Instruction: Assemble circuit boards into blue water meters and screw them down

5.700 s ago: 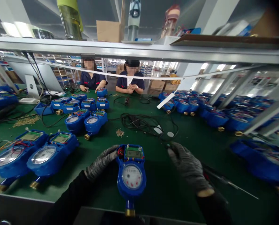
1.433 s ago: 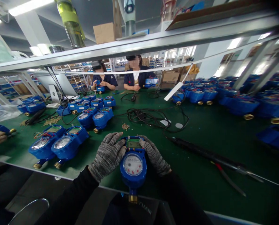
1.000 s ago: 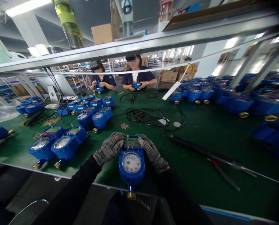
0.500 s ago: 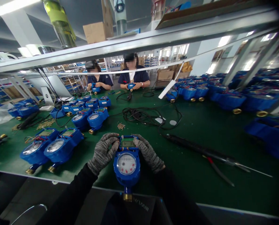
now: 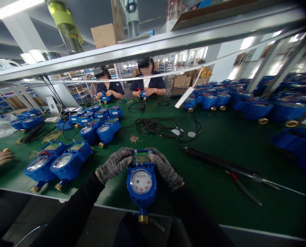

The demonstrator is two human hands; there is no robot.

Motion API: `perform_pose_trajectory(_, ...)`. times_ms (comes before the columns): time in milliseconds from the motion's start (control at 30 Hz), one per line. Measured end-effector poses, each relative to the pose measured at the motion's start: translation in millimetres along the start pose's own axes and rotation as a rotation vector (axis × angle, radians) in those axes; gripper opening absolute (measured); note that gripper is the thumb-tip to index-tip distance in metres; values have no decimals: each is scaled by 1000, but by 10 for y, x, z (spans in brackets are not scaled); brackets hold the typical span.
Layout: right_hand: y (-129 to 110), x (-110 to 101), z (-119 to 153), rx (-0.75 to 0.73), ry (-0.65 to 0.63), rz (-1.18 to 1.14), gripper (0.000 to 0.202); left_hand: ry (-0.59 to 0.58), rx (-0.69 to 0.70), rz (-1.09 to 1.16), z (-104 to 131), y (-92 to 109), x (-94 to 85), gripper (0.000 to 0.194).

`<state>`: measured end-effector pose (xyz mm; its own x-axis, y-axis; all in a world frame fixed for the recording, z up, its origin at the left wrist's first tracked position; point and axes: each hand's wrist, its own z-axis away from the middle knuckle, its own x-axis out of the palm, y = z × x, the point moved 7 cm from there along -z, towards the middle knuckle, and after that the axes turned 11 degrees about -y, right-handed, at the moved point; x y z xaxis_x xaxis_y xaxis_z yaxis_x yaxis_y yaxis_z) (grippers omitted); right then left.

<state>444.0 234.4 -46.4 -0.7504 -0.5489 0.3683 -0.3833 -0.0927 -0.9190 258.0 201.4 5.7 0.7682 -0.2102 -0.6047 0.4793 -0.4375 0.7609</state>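
The meter (image 5: 142, 185) is at the front edge of the green bench (image 5: 194, 202), brass end nearest; whether it rests there or is lifted cannot be told. It is blue, with one round white dial, red marks on it, and one grey display, its right end covered. The left hand (image 5: 114, 165), gloved, has its fingers together against the meter's upper left side. The right hand (image 5: 165, 168), also gloved, is clamped on its upper right side, thumb at the display; the other fingertips are hidden.

Right of the meter lies one black tool (image 5: 214, 160) over one red-and-black handle (image 5: 242, 187), partly hidden. Left of it stand two blue units (image 5: 62, 163); farther left, a third person's hand (image 5: 1, 160) is cut off. Beyond the meter are one small heap of bits (image 5: 133, 138) and a tangled cable (image 5: 153, 127). Far to its right, blue units (image 5: 232, 92) crowd too closely to count. Farthest beyond it sit two people (image 5: 148, 82), each holding one small blue item (image 5: 143, 94).
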Motion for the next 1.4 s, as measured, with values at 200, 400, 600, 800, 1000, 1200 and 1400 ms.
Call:
perform_pose_trajectory(200,105,-77,-8,17,7,-23,60,-359,-121,134,-181,259,-62,42)
perform_pose_trajectory(400,52,-12,-3,31,-4,-61,57,-490,-193,194,-283,393,5,35)
perform_pose_trajectory(600,66,-56,-8,35,50,-43,61,-436,-253,164,-237,325,4,28)
perform_pose_trajectory(800,49,-40,-20,45,40,-63,66,-367,-297,143,-193,190,-67,31)
perform_pose_trajectory(1000,6,-17,-4,59,36,-76,65,-497,-318,219,-230,216,-29,34)
perform_pose_trajectory(1200,11,-14,4,84,32,-84,65,-567,-332,313,-233,258,-35,33)
perform_pose_trajectory(1400,19,-37,9,87,58,-60,66,-552,-361,301,-276,209,-26,29)
